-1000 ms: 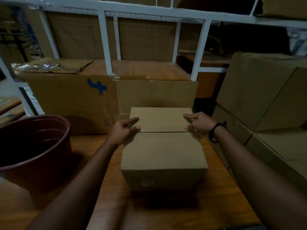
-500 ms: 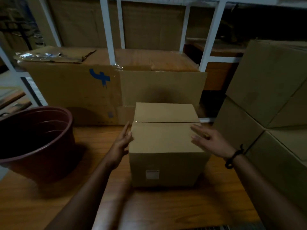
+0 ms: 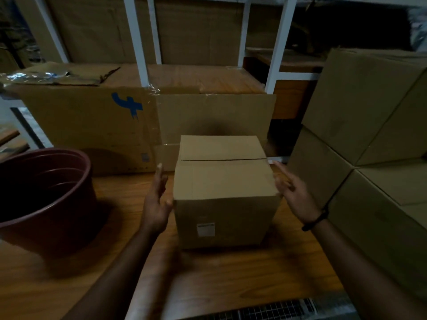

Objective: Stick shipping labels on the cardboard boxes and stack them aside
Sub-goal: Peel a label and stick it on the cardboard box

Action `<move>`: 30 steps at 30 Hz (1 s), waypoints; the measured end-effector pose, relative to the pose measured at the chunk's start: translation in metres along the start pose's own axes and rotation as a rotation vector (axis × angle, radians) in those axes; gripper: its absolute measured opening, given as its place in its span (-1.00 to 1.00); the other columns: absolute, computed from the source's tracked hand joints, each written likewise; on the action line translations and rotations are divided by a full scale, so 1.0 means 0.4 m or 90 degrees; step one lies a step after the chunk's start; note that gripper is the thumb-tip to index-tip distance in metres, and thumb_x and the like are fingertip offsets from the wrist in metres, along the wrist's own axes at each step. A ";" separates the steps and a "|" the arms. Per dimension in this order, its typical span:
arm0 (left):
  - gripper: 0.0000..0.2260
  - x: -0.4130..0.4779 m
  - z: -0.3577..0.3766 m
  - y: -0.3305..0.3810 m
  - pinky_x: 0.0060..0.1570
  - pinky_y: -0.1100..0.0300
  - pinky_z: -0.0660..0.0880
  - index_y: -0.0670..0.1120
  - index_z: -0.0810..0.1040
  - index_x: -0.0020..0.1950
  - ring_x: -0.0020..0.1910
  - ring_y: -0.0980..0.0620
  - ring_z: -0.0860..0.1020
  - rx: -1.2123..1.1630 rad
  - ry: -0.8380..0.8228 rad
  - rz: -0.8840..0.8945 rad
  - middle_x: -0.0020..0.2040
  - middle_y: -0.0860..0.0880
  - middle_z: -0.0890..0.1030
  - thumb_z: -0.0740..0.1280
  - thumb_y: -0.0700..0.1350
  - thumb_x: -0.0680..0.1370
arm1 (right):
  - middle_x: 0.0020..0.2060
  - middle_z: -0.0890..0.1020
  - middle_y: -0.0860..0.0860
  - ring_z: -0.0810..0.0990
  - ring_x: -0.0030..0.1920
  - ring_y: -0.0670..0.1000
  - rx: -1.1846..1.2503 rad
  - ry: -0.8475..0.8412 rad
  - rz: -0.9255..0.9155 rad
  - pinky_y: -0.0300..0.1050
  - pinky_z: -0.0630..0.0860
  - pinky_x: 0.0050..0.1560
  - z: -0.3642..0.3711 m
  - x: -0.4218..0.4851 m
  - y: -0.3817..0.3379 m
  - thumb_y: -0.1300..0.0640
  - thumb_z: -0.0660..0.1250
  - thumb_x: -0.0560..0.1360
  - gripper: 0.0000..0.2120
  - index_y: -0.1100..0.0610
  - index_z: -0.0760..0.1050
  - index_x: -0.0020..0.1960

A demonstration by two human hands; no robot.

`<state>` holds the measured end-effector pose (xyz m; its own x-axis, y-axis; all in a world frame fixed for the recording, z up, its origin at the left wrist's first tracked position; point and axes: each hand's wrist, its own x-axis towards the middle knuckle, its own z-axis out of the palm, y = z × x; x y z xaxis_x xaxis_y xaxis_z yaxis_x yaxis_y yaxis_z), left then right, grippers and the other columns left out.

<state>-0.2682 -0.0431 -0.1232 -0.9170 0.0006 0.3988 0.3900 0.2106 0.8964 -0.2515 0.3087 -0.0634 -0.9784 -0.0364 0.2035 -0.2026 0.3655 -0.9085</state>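
At the bench's (image 3: 231, 285) left edge stands one dark red bucket (image 3: 46, 192). The left hand (image 3: 154, 204) is next, fingers straight and apart, palm facing the box's left side. It sits just beside that side, gripping nothing.

The one small box (image 3: 221, 181) stands mid-bench, flaps closed, with one pale label (image 3: 205, 229) on its near face. The right hand (image 3: 293, 195) is also flat and unclenched at the box's upper right edge; whether it touches I cannot tell.

Off the bench's right edge is a stack (image 3: 369, 112) of at least three boxes.

The risks, as I judge them:
- **Slipping:** with only flat palms pressing, an uneven squeeze could let the box slip or tilt.
- **Flaps:** I see no tape, so the top flaps may spring open.
- **Bucket:** a wide left elbow could knock it.
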 end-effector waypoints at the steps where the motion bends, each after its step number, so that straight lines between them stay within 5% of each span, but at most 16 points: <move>1: -0.11 -0.022 -0.006 -0.008 0.40 -0.02 0.23 0.27 -0.02 0.58 0.57 -0.08 0.11 0.066 -0.024 0.068 0.62 -0.05 -0.01 0.18 0.56 0.35 | 0.50 0.27 -0.07 0.39 0.40 -0.09 0.010 0.019 -0.025 -0.25 0.49 0.22 0.002 -0.030 0.016 -0.32 0.32 0.44 -0.44 -0.41 0.22 0.39; 4: -0.04 -0.070 -0.016 -0.050 0.40 -0.04 0.13 0.15 -0.08 0.60 0.59 0.02 -0.08 0.249 -0.110 0.232 0.57 -0.33 -0.16 0.26 0.50 0.36 | 0.54 0.13 -0.10 0.31 0.40 -0.27 -0.096 0.026 -0.071 -0.36 0.41 0.24 0.027 -0.113 0.075 -0.28 0.43 0.35 -0.18 -0.50 0.01 0.43; 7: -0.06 -0.083 -0.010 -0.065 0.36 -0.20 0.17 0.21 -0.10 0.59 0.59 0.01 -0.12 0.296 -0.146 0.259 0.55 -0.39 -0.13 0.35 0.43 0.38 | 0.56 0.00 0.04 0.25 0.48 0.09 -0.299 -0.005 -0.077 0.04 0.46 0.29 0.061 -0.141 0.110 -0.49 0.27 0.32 -0.20 -0.58 -0.16 0.38; 10: -0.10 -0.079 0.005 -0.064 0.37 -0.10 0.33 0.19 -0.11 0.60 0.55 -0.13 0.14 0.329 -0.160 0.252 0.50 -0.41 0.18 0.34 0.37 0.45 | 0.49 0.20 0.22 0.31 0.43 0.24 -0.322 -0.004 -0.062 0.17 0.46 0.28 0.096 -0.130 0.113 -0.45 0.26 0.35 -0.21 -0.61 -0.23 0.34; 12: -0.17 -0.076 0.014 -0.062 0.25 -0.02 0.45 0.20 -0.09 0.60 0.41 -0.17 0.33 0.355 -0.148 0.241 0.43 -0.38 0.33 0.33 0.28 0.49 | 0.42 0.29 0.26 0.38 0.37 0.24 -0.331 0.045 -0.082 0.10 0.46 0.25 0.119 -0.118 0.102 -0.17 0.40 0.43 -0.11 -0.59 -0.24 0.35; 17: 0.12 -0.056 0.009 -0.026 -0.18 -0.05 0.64 0.39 -0.21 0.52 0.30 -0.35 0.47 0.368 -0.152 0.182 0.50 -0.34 0.24 0.55 -0.23 0.39 | 0.35 0.39 0.22 0.47 0.27 0.21 -0.353 0.100 -0.126 0.19 0.57 0.13 0.117 -0.101 0.059 0.12 0.42 0.49 -0.04 -0.55 -0.21 0.39; 22: -0.16 0.001 -0.018 0.066 0.03 0.08 0.58 0.29 0.13 0.54 0.33 -0.11 0.44 0.368 -0.070 0.228 0.54 -0.19 0.24 0.53 -0.12 0.44 | 0.44 0.35 0.06 0.35 0.36 -0.01 -0.310 0.110 -0.124 0.05 0.48 0.28 0.054 -0.033 -0.061 0.19 0.50 0.42 -0.14 -0.28 0.08 0.49; 26: -0.37 0.058 -0.031 0.155 0.02 0.21 0.56 0.16 0.36 0.44 0.39 0.02 0.35 0.294 -0.023 0.157 0.57 -0.08 0.21 0.52 -0.10 0.44 | 0.44 0.38 -0.02 0.36 0.42 0.03 -0.282 0.095 -0.061 -0.14 0.38 0.33 0.000 0.028 -0.177 0.17 0.52 0.40 -0.30 -0.14 0.31 0.45; 30: -0.39 0.101 -0.030 0.229 0.15 0.14 0.52 0.01 0.47 0.41 0.27 0.09 0.39 0.237 -0.015 0.037 0.52 -0.11 0.29 0.56 -0.07 0.38 | 0.43 0.39 -0.02 0.36 0.41 0.02 -0.347 0.066 0.003 -0.15 0.33 0.29 -0.020 0.085 -0.239 0.07 0.44 0.49 -0.41 -0.09 0.33 0.47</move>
<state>-0.2685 -0.0356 -0.0224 -0.8974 0.0450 0.4390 0.3890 0.5505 0.7387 -0.2651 0.2802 0.0332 -0.9645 0.0483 0.2595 -0.1201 0.7952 -0.5943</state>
